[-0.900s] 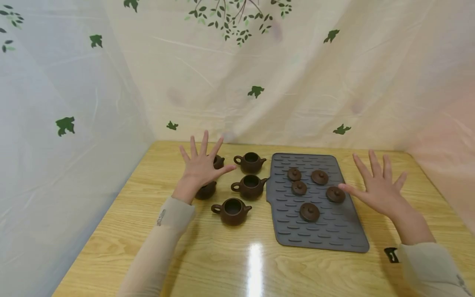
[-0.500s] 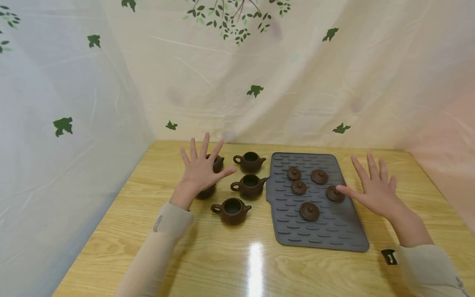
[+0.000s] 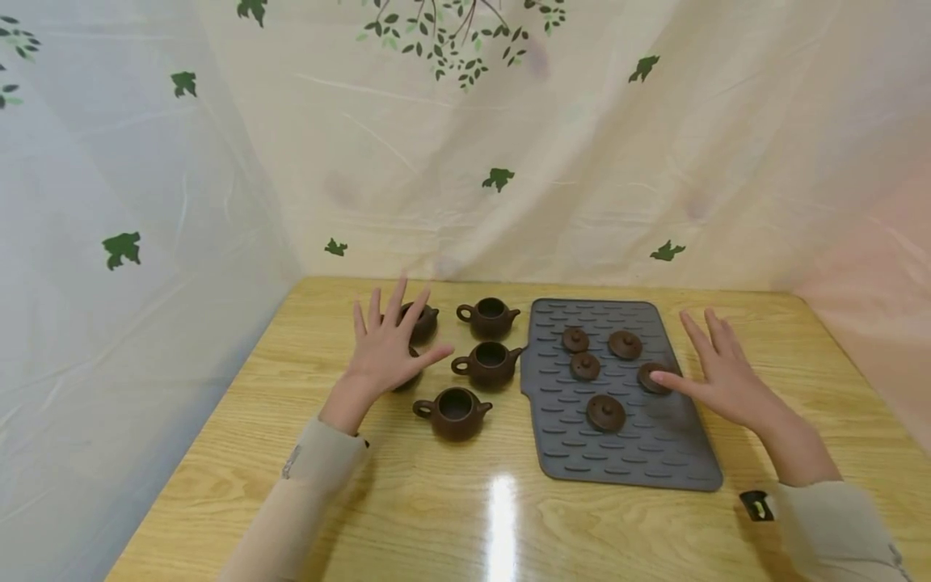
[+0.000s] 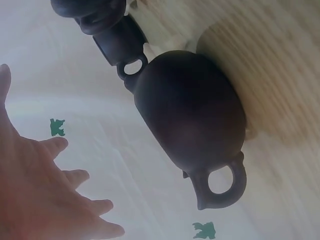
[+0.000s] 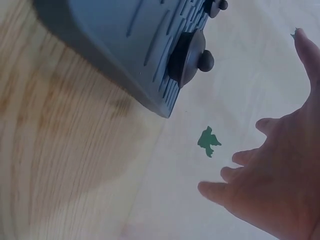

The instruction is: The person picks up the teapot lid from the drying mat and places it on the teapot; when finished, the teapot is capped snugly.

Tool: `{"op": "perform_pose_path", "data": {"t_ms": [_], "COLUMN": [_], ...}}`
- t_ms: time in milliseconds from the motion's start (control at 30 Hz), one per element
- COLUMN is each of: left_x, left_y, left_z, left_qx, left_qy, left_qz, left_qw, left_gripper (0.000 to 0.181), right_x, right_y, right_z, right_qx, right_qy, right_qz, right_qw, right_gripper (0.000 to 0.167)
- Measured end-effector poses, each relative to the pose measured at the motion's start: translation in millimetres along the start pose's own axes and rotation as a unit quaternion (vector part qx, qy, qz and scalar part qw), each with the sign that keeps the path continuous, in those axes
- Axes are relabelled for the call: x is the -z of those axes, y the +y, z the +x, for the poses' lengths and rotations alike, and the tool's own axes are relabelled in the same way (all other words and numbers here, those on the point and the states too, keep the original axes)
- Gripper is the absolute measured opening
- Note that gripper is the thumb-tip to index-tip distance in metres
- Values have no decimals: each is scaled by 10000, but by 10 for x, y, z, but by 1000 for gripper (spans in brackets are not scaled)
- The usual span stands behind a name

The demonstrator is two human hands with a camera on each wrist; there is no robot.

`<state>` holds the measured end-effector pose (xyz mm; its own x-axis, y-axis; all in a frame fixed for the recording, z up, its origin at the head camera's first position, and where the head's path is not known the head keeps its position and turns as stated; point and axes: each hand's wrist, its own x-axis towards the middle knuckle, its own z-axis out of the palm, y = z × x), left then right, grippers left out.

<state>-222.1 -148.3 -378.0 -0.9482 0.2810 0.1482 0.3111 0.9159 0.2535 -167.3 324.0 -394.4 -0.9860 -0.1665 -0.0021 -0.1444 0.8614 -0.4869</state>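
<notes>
Several dark brown lidless teapots stand on the left of the table, among them a front teapot (image 3: 455, 414), a middle one (image 3: 489, 365) and a back one (image 3: 490, 318). My left hand (image 3: 381, 349), fingers spread, hovers above the two leftmost teapots and partly covers them; the left wrist view shows a teapot (image 4: 190, 107) beside the hand (image 4: 45, 195). Several brown lids, such as the front lid (image 3: 606, 413), lie on a grey ridged mat (image 3: 633, 465). My right hand (image 3: 735, 384) is raised by the mat's right edge, its thumb overlapping the rightmost lid (image 3: 650, 377). Both hands hold nothing.
The wooden table (image 3: 422, 517) ends at a pale patterned curtain (image 3: 407, 178) behind, with more curtain at both sides. A small dark object (image 3: 756, 506) shows at the right sleeve's cuff. Two lids at the mat's back left sit close together.
Both hands have come slightly lower. The right hand has moved a little left, its fingers closer together, and its thumb now overlaps the rightmost lid. Teapots and lids stay in place.
</notes>
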Motion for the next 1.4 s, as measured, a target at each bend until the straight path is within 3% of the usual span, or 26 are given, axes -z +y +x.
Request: {"op": "perform_pose_path", "data": {"t_ms": [300,667,1067,1400], "left_x": [-4,-19,-32,-55], "left_y": [32,20,44,34], "left_z": [-150,-270,-367,-408], "left_qx": [-156,-435,-331,-453], "left_qy": [56,-2,-103,-304], "left_qz": [-372,-671,-1158,-1385], "left_qw": [9992,9968,9927,9889], "left_gripper": [93,92,87,82], "right_x": [-61,-102,-166,-204], "right_y": [-48,-145,-233,-290], "right_z": [-6,-47,-23,-8], "right_qx": [38,285,732,936], "right_qy": [-191,-71,-15,-82], "right_qz": [301,529,766,1045], "right_qw": [9994,9982,9944,9901], "right_gripper": [110,105,88,69]}}
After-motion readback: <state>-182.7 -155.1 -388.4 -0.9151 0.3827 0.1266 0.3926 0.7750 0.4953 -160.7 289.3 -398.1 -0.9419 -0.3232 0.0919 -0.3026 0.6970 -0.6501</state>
